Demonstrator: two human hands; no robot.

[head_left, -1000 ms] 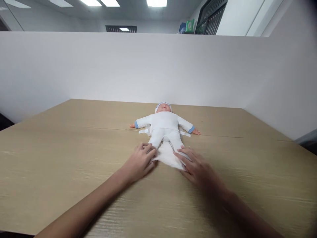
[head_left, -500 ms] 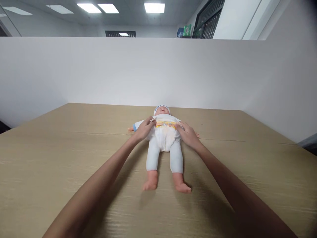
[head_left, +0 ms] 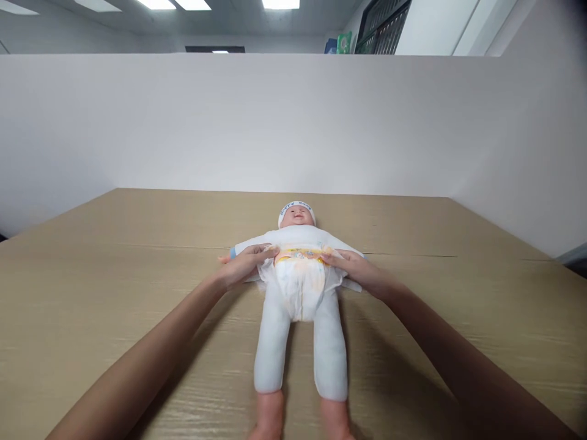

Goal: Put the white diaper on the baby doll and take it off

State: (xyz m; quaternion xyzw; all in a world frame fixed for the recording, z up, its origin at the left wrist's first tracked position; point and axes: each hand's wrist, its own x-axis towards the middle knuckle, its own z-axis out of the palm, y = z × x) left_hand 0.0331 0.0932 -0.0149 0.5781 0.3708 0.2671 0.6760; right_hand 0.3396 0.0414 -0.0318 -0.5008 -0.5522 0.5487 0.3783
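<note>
A baby doll (head_left: 300,363) with a white headband lies on its back, its feet toward me. Its clothes are white, and a white diaper (head_left: 302,287) with a yellow and orange printed waistband wraps its hips. My left hand (head_left: 247,264) grips the diaper's waist at the left side, thumb on the front and fingers partly hidden behind the edge. On the other side, my right hand (head_left: 360,269) holds the waist edge in the same way, thumb pressing the printed band. Both doll arms stretch outward, partly covered by my hands.
The doll lies on a wide wood-grain table (head_left: 137,318). A white partition (head_left: 229,122) rises behind it and continues along the right side. Beyond its top edge, a green package (head_left: 343,43) and a blue item stand near a dark barred window (head_left: 383,30).
The doll now appears larger and nearer, its feet lower in view. Both my hands have stayed at the diaper's waist and sit farther apart and lower in the picture.
</note>
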